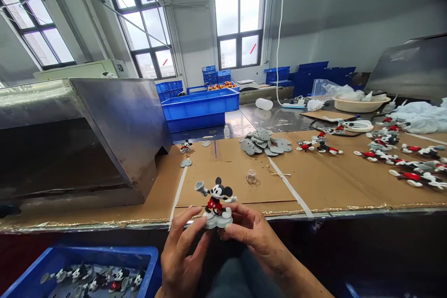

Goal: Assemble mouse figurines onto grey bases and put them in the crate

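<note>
Left hand [181,257], right hand [252,233] on figurine [217,202]

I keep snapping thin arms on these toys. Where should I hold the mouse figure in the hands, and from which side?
Grip the flat grey base, from below and both sides, as the left hand and right hand do. The figure stands upright with thin arms stretched sideways, so the wide base is likely the sturdiest hold.
</note>
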Demonstrator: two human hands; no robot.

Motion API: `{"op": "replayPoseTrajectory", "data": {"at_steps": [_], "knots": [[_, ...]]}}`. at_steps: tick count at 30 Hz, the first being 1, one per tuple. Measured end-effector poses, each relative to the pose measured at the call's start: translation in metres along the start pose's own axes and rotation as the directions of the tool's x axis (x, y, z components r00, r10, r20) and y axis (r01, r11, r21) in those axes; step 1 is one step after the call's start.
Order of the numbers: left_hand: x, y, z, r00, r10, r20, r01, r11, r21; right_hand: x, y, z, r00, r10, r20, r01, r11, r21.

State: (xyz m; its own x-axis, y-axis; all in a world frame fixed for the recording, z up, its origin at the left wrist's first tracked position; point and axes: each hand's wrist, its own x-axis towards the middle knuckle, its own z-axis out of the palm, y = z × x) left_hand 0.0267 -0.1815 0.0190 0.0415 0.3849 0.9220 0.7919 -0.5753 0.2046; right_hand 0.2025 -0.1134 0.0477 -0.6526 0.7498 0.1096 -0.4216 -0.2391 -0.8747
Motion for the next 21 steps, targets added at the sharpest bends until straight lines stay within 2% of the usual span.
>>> {"op": "replayPoseTrajectory", "data": {"at_steps": [4,8,13,15,17,18,19,20,21], "knots": [[0.012,0.001,0.0,0.996,0.074,0.041,-0.075,0.997,0.032,0.001,-0.002,0.001,0.999,-0.008,0.04,0.009,1.0,-0.01],[0.013,0.0,-0.001,0.989,0.133,0.071,-0.135,0.991,0.024,0.0,-0.007,-0.003,0.995,-0.013,0.094,0.015,0.999,-0.028],[0.004,-0.004,0.0,0.99,0.103,0.097,-0.107,0.994,0.028,0.001,-0.007,-0.008,0.993,0.016,0.12,-0.012,0.999,-0.037],[0.002,-0.004,0.001,0.989,0.116,0.09,-0.121,0.991,0.059,0.003,-0.003,-0.01,0.992,0.034,0.12,-0.025,0.997,-0.079],[0.002,-0.004,0.001,0.988,0.141,0.065,-0.147,0.984,0.1,0.003,0.002,-0.012,0.998,0.004,0.062,0.01,0.974,-0.225],[0.003,-0.003,0.001,0.988,0.145,0.052,-0.151,0.981,0.123,0.002,0.005,-0.014,0.997,-0.08,0.008,0.078,0.936,-0.343],[0.004,-0.003,0.0,0.988,0.148,0.04,-0.152,0.978,0.143,0.001,0.008,-0.016,0.976,-0.215,-0.023,0.178,0.86,-0.478],[0.006,-0.002,0.0,0.989,0.146,0.031,-0.149,0.976,0.156,0.001,0.01,-0.019,0.926,-0.376,-0.01,0.293,0.736,-0.611],[0.007,-0.002,-0.001,0.99,0.142,0.024,-0.144,0.976,0.164,0.0,0.012,-0.022,0.848,-0.526,0.056,0.402,0.572,-0.715]]}}
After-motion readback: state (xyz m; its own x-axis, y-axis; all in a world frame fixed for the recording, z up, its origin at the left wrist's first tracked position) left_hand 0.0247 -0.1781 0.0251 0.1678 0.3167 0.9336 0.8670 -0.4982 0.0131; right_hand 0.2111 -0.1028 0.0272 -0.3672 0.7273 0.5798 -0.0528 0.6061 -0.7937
